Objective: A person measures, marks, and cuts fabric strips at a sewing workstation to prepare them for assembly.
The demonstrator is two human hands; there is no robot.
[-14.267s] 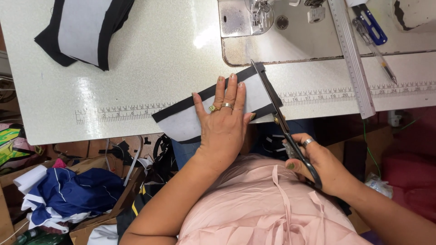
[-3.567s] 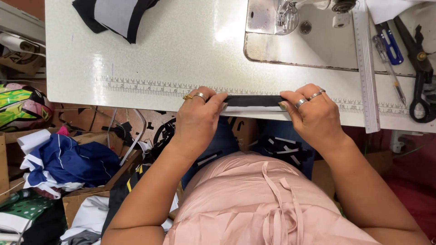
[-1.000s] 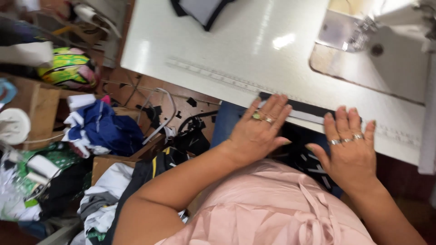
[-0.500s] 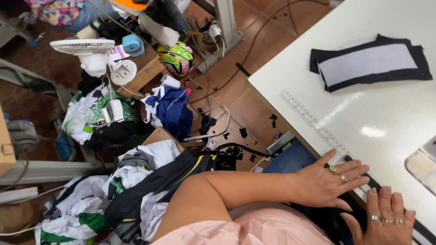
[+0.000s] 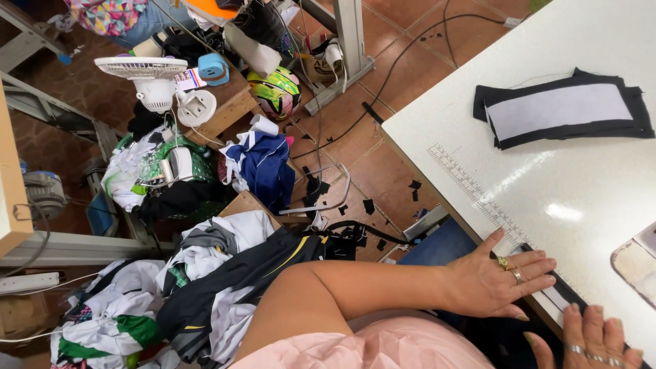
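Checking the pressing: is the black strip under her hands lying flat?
Flat: the black strip lies along the table edge, left hand spread on it.

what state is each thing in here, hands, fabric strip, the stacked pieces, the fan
left hand: flat, fingers spread, pressing on the strip
right hand: flat, palm down at the table edge, partly cut off
black fabric strip: lying flat along the table edge under the fingers
black and white fabric pieces: stacked flat on the table, untouched
small white fan: face up; running or not, cannot tell
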